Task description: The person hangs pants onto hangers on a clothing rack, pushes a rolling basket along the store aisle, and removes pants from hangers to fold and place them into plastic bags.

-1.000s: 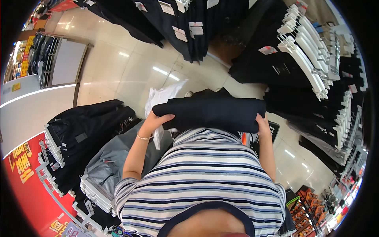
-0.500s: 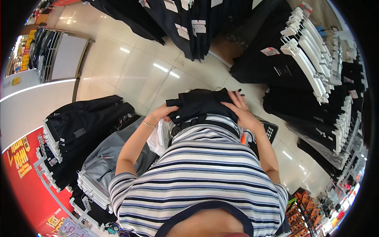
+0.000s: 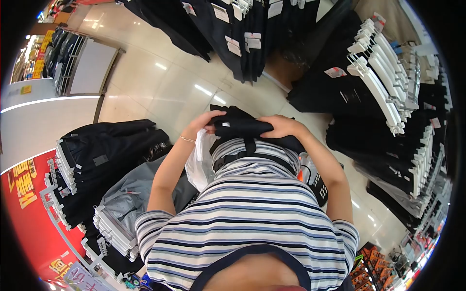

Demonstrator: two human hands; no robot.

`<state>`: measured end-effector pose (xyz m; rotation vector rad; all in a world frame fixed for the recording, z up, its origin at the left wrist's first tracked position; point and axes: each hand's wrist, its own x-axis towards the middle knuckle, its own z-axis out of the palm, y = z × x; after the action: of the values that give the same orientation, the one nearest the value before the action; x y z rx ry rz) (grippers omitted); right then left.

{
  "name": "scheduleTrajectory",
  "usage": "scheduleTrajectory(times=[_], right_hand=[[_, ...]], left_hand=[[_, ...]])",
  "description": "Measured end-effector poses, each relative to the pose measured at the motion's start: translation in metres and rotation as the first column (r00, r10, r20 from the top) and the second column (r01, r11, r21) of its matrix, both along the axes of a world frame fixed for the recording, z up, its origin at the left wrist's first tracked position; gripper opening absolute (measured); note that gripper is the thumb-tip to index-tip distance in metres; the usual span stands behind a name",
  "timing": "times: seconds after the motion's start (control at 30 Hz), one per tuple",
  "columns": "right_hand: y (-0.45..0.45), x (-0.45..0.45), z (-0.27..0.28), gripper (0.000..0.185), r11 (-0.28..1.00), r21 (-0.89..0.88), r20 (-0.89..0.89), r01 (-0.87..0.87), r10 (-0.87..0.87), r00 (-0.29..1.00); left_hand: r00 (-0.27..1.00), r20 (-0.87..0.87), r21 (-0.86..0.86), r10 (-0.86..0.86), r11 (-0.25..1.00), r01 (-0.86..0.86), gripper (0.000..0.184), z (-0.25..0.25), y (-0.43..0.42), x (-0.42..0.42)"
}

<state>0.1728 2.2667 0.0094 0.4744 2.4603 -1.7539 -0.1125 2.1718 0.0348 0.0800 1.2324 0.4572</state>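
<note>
A dark folded garment is held in front of my waist, bunched into a small bundle with a little white label showing. My left hand grips its left end, fingers closed round the cloth. On its right side my right hand pinches the fabric between thumb and fingers. A white plastic bag hangs just below my left hand. Black straps cross my striped shirt at the waist under the garment.
Dark trousers on white hangers fill the right, with more tagged ones ahead. Black and grey garments hang at left beside a red panel. A black perforated basket is near my right side.
The garment has gone from a wide roll to a small bundle. My right hand has moved inward from its right end, passing flat over it, and now grips it. My left hand has risen slightly.
</note>
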Motion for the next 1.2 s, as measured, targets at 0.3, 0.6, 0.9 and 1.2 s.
scheduleTrajectory(times=[0.3,0.6,0.9,1.2], right_hand=[[0.013,0.035,-0.032,0.059,0.662,-0.41,0.289,0.627,-0.558,0.778],[-0.004,0.051,0.037,0.046,-0.229,-0.781,0.483,0.58,-0.811,0.33],[-0.014,0.036,0.07,0.037,-0.033,-0.867,0.286,0.497,-0.85,0.443],[0.0,0.038,0.06,0.053,0.254,-0.736,-0.011,0.628,-0.932,0.363]], left_hand=[[0.982,-0.076,0.38,0.17,0.916,-0.129,0.065,0.004,0.034,-0.001],[0.961,-0.265,0.516,-0.078,0.83,0.21,0.067,0.015,0.021,0.075],[0.984,0.178,0.809,0.015,0.567,-0.155,0.088,0.032,0.023,0.093],[0.992,0.128,0.627,-0.016,0.776,-0.069,0.064,0.071,0.036,0.092]])
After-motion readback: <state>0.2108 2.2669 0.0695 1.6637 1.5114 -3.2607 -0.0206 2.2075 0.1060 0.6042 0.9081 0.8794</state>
